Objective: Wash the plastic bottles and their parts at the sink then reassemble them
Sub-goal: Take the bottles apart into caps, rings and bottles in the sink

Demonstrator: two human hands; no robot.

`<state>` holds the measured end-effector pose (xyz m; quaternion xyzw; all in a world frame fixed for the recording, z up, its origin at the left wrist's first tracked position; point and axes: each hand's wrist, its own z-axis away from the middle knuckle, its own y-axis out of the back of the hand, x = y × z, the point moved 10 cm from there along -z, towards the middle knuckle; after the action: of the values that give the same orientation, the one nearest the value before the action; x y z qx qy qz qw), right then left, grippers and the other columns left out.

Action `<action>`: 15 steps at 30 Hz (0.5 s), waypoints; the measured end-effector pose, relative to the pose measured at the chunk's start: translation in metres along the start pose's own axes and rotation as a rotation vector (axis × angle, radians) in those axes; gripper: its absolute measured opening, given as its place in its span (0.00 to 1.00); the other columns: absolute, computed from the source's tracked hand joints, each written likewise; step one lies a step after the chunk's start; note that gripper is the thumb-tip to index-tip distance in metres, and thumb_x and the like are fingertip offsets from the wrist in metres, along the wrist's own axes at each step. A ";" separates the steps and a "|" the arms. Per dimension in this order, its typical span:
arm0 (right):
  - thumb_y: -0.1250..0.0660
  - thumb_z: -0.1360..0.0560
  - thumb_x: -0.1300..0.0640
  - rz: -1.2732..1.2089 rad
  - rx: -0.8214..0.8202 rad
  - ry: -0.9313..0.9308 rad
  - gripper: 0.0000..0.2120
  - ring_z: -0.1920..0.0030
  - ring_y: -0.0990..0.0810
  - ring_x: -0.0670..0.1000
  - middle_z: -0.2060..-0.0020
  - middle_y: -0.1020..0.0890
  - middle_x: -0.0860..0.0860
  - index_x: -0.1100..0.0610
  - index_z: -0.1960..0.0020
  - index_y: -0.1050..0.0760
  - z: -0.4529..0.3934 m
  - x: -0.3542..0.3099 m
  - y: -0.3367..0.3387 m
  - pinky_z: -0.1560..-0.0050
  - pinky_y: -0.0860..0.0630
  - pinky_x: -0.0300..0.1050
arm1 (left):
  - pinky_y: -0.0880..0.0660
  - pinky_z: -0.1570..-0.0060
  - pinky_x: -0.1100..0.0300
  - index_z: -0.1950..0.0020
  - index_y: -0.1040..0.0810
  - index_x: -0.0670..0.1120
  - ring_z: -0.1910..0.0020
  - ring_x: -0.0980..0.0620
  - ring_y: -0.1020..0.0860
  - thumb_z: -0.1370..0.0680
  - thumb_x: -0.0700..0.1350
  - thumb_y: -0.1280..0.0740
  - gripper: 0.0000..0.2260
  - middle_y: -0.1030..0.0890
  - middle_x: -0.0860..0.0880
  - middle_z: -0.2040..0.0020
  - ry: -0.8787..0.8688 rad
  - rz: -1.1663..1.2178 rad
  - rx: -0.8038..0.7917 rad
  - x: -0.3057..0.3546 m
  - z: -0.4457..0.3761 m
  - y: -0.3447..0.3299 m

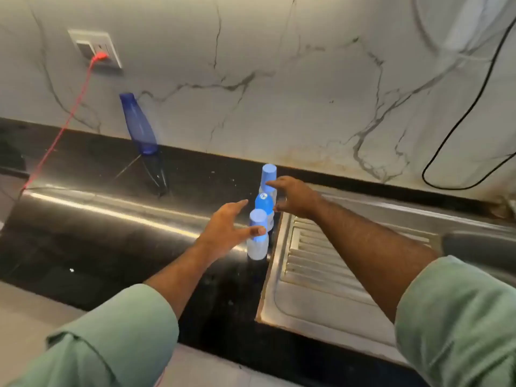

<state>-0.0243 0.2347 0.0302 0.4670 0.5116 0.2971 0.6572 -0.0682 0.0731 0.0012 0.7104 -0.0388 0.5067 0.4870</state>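
Three capped bottles stood upright in a close row on the black counter point(83, 241), just beside the left edge of the steel drainboard point(321, 263).

Left hand point(223, 233): fingers spread. The near bottle point(257, 241) stood just right of them. The thumb tip lay across the front of this bottle below its pale cap; whether it pressed the surface could not be told. The index finger pointed up and right, apart from the bottle, toward the middle bottle point(264, 205).

Right hand point(296, 199): fingers spread and slightly bent. The far bottle point(268, 177) stood just left of them, with the index fingertip at its shoulder, below the cap. The middle bottle, with a bright blue cap, stood just left of the lower fingers, between both hands. Contact there could not be told.

A dark blue bottle point(138, 124) stood well to the left of both hands, leaning against the marble wall point(279, 79). A red cord point(67, 121) ran from the wall socket point(96, 48) down to the counter.
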 end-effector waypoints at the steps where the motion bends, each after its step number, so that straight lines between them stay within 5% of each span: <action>1: 0.26 0.28 0.59 0.012 -0.023 0.023 0.34 0.32 0.29 0.55 0.29 0.30 0.54 0.52 0.26 0.34 -0.003 -0.003 -0.007 0.33 0.29 0.48 | 0.31 0.37 0.59 0.25 0.31 0.50 0.32 0.51 0.28 0.33 0.63 0.24 0.40 0.27 0.51 0.29 -0.004 0.004 -0.014 -0.002 0.001 -0.007; 5: 0.27 0.26 0.59 0.061 -0.091 0.058 0.31 0.32 0.29 0.53 0.29 0.31 0.52 0.52 0.26 0.35 -0.008 -0.013 -0.038 0.33 0.28 0.49 | 0.27 0.42 0.60 0.31 0.27 0.50 0.42 0.57 0.26 0.30 0.55 0.22 0.31 0.24 0.53 0.36 0.035 0.065 -0.040 -0.019 0.000 -0.038; 9: 0.28 0.25 0.58 -0.013 -0.001 0.030 0.20 0.43 0.22 0.52 0.39 0.24 0.54 0.54 0.37 0.30 -0.007 -0.015 -0.036 0.42 0.25 0.42 | 0.23 0.44 0.59 0.34 0.26 0.51 0.47 0.54 0.23 0.28 0.48 0.22 0.25 0.21 0.55 0.44 0.081 0.141 0.024 -0.025 -0.002 -0.047; 15: 0.28 0.26 0.61 -0.026 0.044 -0.075 0.22 0.40 0.23 0.54 0.38 0.22 0.53 0.55 0.34 0.25 0.059 0.019 -0.005 0.38 0.28 0.45 | 0.29 0.50 0.71 0.36 0.24 0.47 0.47 0.55 0.23 0.28 0.44 0.22 0.23 0.22 0.57 0.47 0.003 0.161 0.065 -0.003 0.015 -0.055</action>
<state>0.0374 0.2311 0.0203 0.4855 0.4991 0.2592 0.6693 -0.0289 0.0901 -0.0371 0.7197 -0.0784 0.5463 0.4212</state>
